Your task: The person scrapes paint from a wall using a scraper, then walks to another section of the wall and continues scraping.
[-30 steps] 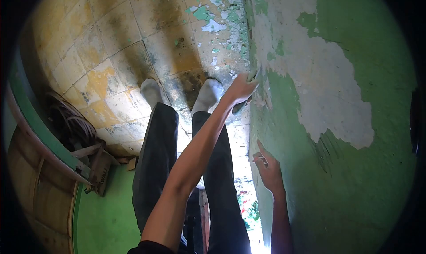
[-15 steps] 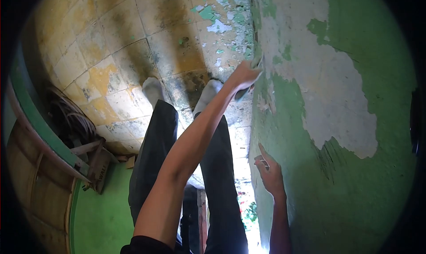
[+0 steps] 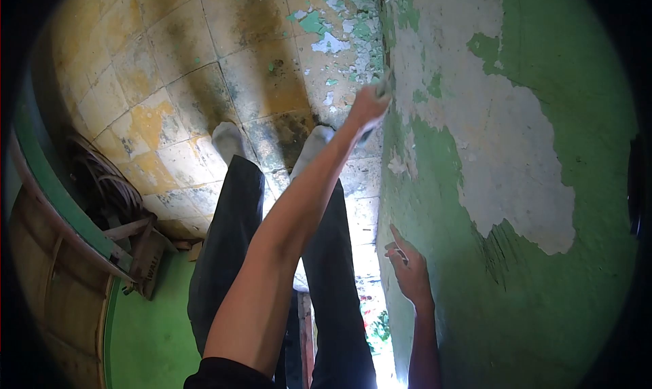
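Observation:
My left hand (image 3: 370, 109) is closed around a scraper-like tool (image 3: 386, 88), blurred by motion, where the floor meets the peeling wall (image 3: 516, 151). Part of the tool shows above the fist and part below it; its exact shape is unclear. Lower down, my right hand (image 3: 411, 275) is beside the green wall surface, index finger stretched out and the other fingers loosely bent, with no held object visible. Bare pale patches with ragged edges break up the green paint. Green and white paint flakes (image 3: 331, 44) lie on the tiled floor (image 3: 255, 73) along the wall's foot.
My socked feet (image 3: 229, 141) stand on the tiles below the flakes. At the left are a coiled bundle (image 3: 102, 175), a wooden piece with lettering (image 3: 146, 263) and a curved green edge (image 3: 58, 192). Bright light comes in at the bottom, near the wall.
My left hand and the tool have moved slightly up and left along the wall's foot. The view has shifted a little; my right hand keeps nearly the same pose.

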`<state>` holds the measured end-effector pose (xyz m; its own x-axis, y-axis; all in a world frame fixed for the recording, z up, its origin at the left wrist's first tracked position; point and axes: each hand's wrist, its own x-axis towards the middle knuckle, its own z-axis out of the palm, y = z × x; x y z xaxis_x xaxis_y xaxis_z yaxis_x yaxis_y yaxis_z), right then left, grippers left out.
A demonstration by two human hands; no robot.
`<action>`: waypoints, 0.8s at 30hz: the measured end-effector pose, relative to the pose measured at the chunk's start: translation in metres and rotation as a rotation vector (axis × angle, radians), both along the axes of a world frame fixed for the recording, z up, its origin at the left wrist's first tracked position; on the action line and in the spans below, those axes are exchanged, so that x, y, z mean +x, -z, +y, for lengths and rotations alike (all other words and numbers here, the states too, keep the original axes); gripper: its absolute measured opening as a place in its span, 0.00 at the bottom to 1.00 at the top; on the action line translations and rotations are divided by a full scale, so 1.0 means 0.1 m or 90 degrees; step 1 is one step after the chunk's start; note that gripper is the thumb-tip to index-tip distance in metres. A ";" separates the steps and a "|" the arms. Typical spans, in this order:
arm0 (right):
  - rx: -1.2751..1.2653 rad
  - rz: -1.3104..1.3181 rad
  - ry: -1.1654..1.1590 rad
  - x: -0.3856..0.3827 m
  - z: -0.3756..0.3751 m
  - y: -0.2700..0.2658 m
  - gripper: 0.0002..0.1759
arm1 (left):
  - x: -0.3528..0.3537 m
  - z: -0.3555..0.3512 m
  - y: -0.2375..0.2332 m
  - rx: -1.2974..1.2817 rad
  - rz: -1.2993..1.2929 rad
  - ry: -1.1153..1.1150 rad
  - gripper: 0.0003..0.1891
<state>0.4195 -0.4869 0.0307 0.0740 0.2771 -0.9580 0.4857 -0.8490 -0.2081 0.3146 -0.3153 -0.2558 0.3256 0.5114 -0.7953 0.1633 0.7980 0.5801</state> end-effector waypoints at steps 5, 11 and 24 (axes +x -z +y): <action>0.009 -0.001 -0.009 0.01 0.03 -0.03 0.29 | 0.03 -0.40 0.12 0.087 -0.018 0.014 0.10; 0.009 0.018 0.011 -0.03 0.04 0.03 0.29 | -0.02 0.28 0.22 0.092 0.023 -0.012 0.12; 0.000 0.029 0.019 -0.02 0.04 0.02 0.29 | -0.07 0.69 0.21 0.084 0.045 -0.026 0.16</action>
<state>0.4172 -0.4833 0.0286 0.0394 0.2748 -0.9607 0.4499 -0.8634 -0.2285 0.3076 -0.2466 -0.2772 0.2475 0.6244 -0.7409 0.1767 0.7227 0.6681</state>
